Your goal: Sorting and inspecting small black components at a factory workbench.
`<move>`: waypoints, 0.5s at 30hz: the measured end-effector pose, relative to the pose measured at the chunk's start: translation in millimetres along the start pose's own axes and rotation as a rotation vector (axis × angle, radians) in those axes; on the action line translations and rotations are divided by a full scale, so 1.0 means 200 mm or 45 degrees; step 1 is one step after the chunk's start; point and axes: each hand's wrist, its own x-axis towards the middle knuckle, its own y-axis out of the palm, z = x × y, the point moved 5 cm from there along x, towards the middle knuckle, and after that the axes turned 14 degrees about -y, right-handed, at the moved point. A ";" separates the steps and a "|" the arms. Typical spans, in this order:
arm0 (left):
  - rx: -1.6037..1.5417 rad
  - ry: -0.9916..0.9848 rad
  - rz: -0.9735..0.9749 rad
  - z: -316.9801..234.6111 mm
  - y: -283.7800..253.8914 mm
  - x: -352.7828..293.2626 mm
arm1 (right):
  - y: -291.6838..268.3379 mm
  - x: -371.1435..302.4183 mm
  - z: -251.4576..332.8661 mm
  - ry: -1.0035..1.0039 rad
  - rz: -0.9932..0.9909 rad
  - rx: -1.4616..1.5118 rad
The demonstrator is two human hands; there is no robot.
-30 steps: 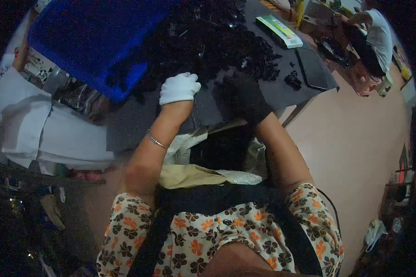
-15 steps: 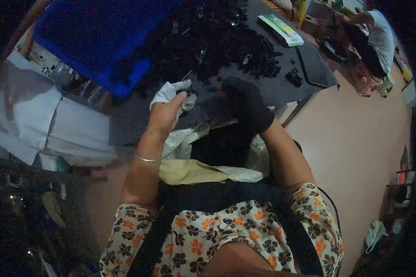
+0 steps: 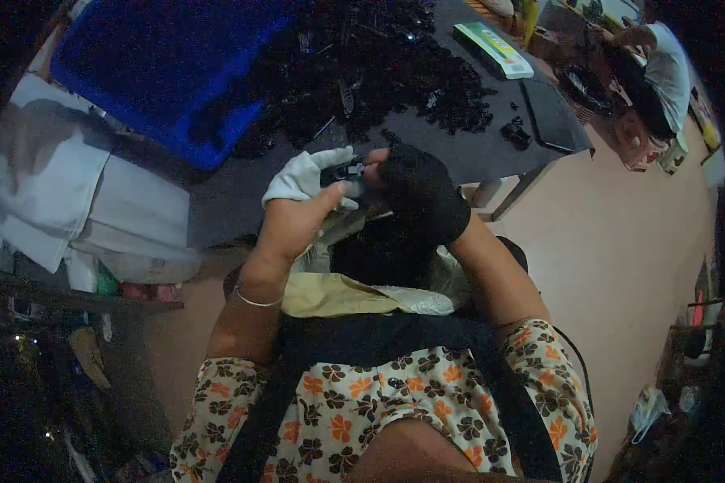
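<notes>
My left hand [image 3: 304, 187], in a white glove with the thumb bare, is closed on a small black part [image 3: 348, 171] with a bright, metallic-looking spot. My right hand [image 3: 421, 189] wears a black glove with bare fingertips. Its fingertips meet the same part from the right, fingers closed together. Exactly what the right fingers grip is too dark to tell. A large heap of small black parts [image 3: 395, 76] lies on the dark table [image 3: 475, 153] beyond my hands. One thin, light metal rod [image 3: 324, 127] lies at the heap's near edge.
A blue tray or cloth [image 3: 161, 72] lies at the far left. On the right are a green and white box [image 3: 493, 50], a flat black device [image 3: 546, 117] and a small black clump [image 3: 515, 134]. An open beige bag [image 3: 330, 295] is at my lap. Another person [image 3: 664, 76] works at the far right.
My right hand has come left and its fingertips now meet my left hand at the black part. My left hand has turned, showing the part between its fingers.
</notes>
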 end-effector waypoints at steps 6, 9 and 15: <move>-0.150 0.037 0.172 0.01 0.01 0.00 | -0.01 -0.02 0.02 -0.148 -0.055 -0.172; -0.224 0.017 0.210 0.00 0.01 0.00 | -0.01 -0.01 0.03 -0.186 -0.065 -0.245; 0.116 0.069 0.008 0.09 -0.03 0.06 | 0.03 0.01 0.04 -0.190 0.230 -0.315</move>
